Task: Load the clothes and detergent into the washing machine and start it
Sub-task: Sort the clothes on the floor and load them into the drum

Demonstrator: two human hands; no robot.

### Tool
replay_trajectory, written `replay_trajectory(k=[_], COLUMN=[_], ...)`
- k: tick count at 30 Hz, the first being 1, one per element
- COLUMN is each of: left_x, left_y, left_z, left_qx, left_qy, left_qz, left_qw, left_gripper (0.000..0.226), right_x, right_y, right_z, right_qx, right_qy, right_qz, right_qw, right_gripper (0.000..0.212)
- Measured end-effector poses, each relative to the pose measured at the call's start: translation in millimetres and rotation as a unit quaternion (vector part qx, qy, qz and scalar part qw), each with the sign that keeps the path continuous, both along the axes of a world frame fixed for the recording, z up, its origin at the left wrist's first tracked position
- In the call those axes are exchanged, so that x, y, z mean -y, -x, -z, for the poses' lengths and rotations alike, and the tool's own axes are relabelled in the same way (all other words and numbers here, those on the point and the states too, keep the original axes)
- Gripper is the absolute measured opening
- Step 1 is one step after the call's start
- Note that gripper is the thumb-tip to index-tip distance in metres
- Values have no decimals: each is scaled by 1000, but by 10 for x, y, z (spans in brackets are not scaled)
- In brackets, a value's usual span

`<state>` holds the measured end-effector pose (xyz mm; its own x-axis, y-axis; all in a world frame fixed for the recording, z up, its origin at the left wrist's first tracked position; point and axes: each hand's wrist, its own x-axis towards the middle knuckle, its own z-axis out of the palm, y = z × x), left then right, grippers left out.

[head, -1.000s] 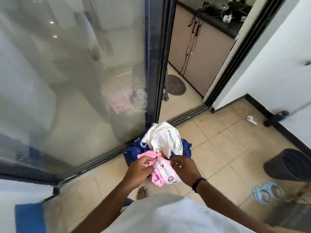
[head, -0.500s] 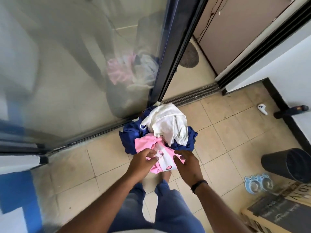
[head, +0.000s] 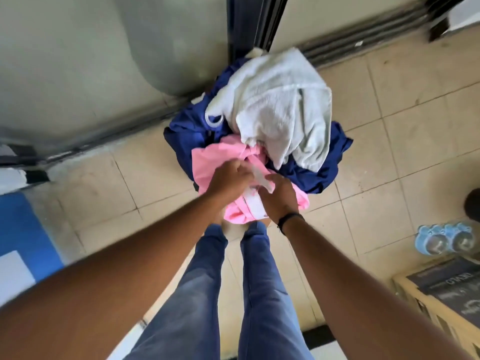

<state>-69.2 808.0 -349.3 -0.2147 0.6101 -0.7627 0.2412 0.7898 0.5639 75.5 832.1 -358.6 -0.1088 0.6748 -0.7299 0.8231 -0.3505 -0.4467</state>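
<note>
Blue bottle pack (head: 442, 239) beside crate (head: 439, 305)

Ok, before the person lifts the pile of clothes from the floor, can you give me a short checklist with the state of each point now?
1. Left hand grips the pink garment: ok.
2. Right hand has hold of the pink garment: cannot tell, the fingers are blurred.
3. White towel rests on top of the pile, held by no hand: not ok, it may slide off when lifted.
4. Blue garment is gathered under the others: not ok, it spreads out on the floor tiles on both sides.
5. Washing machine is in sight: not ok, none shows in the head view.
6. Feet are free of the cloth: cannot tell, the pile hides them.
</note>
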Motion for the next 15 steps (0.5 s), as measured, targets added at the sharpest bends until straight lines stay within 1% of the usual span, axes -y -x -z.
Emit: replay_trajectory(k=[1,2,4,5,6,8,9,11,12,13,14,15], left_x=[-75,-171,-415,-554,-691,-929,-1005,-1097,-1112,-1114,-1102,-1082], left_y=[-12,-2,52,102,147,241,276,268,243,193,113,33], left_z=[111,199,346,440,507,637,692,693,640,539,400,248], left_qx=[-17,-56,-158,-184,-193,-162,-140,-126,-145,-183,-204,-205], left_qy=[-10,-29,-68,-72,-53,9,31,58,49,17,-41,-113], left_qz=[-27,-50,-97,-118,-132,-148,-165,-183,-178,-163,-173,-205], left_qw=[999,997,980,973,971,976,976,973,972,969,963,950], left_gripper=[19,18,27,33,40,48,48,39,35,31,28,27], right_x=[-13,-30,-75,-113,-154,-252,-308,-444,-510,-584,-652,-707], right_y=[-18,-32,-70,-94,-118,-150,-164,-182,-176,-166,-151,-126], right_z=[92,151,238,254,255,191,157,84,48,4,-38,-84], right_qx=[-2,-4,-7,-10,-17,-32,-38,-48,-55,-62,-72,-87], right_qy=[10,17,22,22,25,38,44,39,30,12,-18,-57], right_qz=[-10,-17,-35,-44,-51,-59,-63,-75,-78,-79,-79,-74], right_qw=[1000,1000,999,999,998,997,996,995,995,995,994,992], right_gripper=[45,45,43,42,41,39,37,35,33,33,35,42])
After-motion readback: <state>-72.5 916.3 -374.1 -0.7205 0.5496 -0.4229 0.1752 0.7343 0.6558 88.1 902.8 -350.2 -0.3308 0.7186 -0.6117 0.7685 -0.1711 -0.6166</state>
